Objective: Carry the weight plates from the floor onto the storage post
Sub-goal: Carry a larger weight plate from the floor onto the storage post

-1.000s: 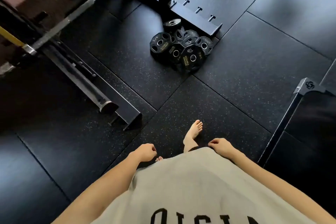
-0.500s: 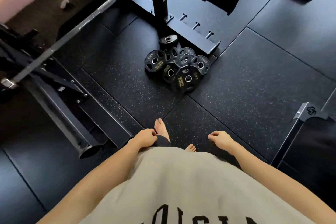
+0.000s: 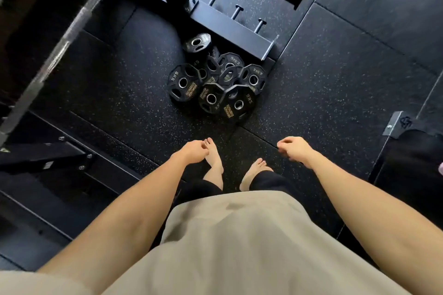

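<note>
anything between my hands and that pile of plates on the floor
Nothing visible blocks them. Both the left hand and right hand hang empty above bare rubber floor, with the weight plates heaped just ahead of the feet.

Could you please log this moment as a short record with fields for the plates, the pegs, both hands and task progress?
plates: pile of black weight plates on the floor, overlapping; some marked 5KG, some 2.5KG
pegs: three short pegs on the rack base beam, all bare
left hand: left hand loosely curled, holding nothing
right hand: right hand loosely curled, holding nothing
progress: no plate lifted yet
</note>
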Demonstrator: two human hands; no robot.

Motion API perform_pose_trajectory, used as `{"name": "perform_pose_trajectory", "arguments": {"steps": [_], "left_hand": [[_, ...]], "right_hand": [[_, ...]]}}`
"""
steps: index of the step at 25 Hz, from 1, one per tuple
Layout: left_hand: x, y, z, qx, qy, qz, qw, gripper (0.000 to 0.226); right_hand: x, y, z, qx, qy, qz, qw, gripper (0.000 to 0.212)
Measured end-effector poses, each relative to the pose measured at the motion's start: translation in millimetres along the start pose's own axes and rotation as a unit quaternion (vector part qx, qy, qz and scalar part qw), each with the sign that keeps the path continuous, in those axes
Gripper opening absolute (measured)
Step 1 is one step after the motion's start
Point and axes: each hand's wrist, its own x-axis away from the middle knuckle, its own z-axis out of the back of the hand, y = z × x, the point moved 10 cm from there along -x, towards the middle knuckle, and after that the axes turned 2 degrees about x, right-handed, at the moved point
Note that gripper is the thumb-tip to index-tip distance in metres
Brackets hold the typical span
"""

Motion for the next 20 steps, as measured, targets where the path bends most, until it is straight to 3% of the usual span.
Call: {"name": "perform_pose_trajectory", "arguments": {"steps": [7, 14, 20], "left_hand": [[-140, 53, 53, 0.045, 0.006, 0.019, 0.999, 0.028], [-356, 66, 58, 0.01, 0.081, 0.039, 0.996, 0.029], [-509, 97, 48, -0.051, 0.158, -0.056, 0.985, 0.053]], "right_hand": [[-156, -31, -6, -0.082, -0.033, -0.062, 0.994, 0.012], [-369, 12, -75, -0.144, -0.044, -0.119, 0.981, 0.013], [-512, 59, -145, -0.189, -0.029, -0.163, 0.968, 0.018]]}}
